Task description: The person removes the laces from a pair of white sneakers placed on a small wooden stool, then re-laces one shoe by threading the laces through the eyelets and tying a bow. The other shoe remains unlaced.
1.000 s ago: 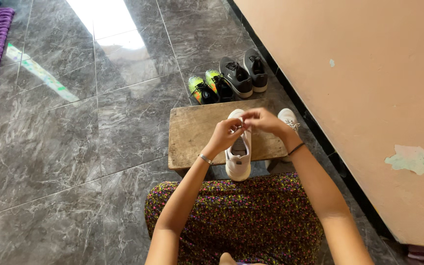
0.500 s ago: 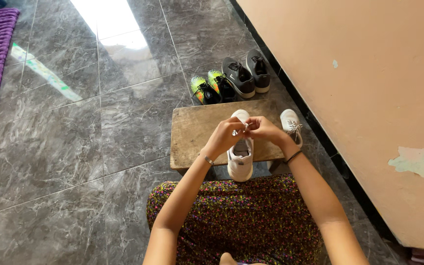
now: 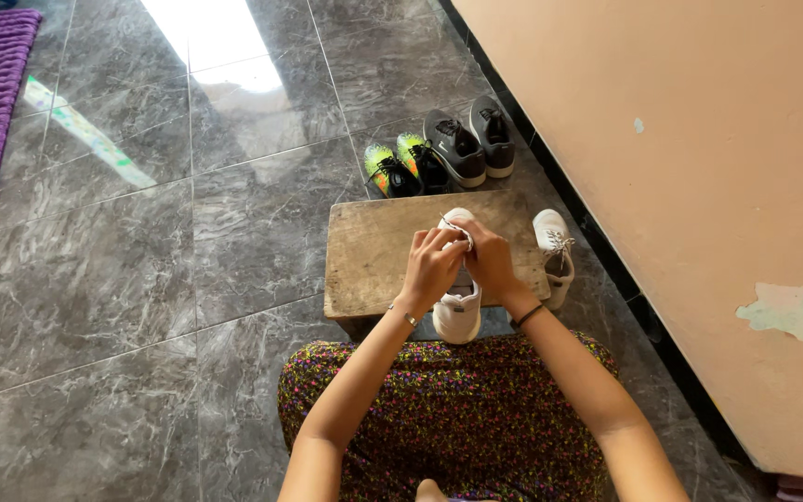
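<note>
My left grip (image 3: 432, 263) and right grip (image 3: 492, 257) are closed on the lace (image 3: 454, 230) over the white shoe (image 3: 458, 311), on the table (image 3: 369, 256).

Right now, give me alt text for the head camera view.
Both hands, left hand and right hand, work the laces of a white sneaker on a low wooden stool. Its mate and two more pairs sit on grey tile beside a peach wall.

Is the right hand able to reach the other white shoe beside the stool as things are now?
Probably yes. The right hand rests on the white shoe on the stool; the second white shoe lies just beyond, with nothing between.
</note>
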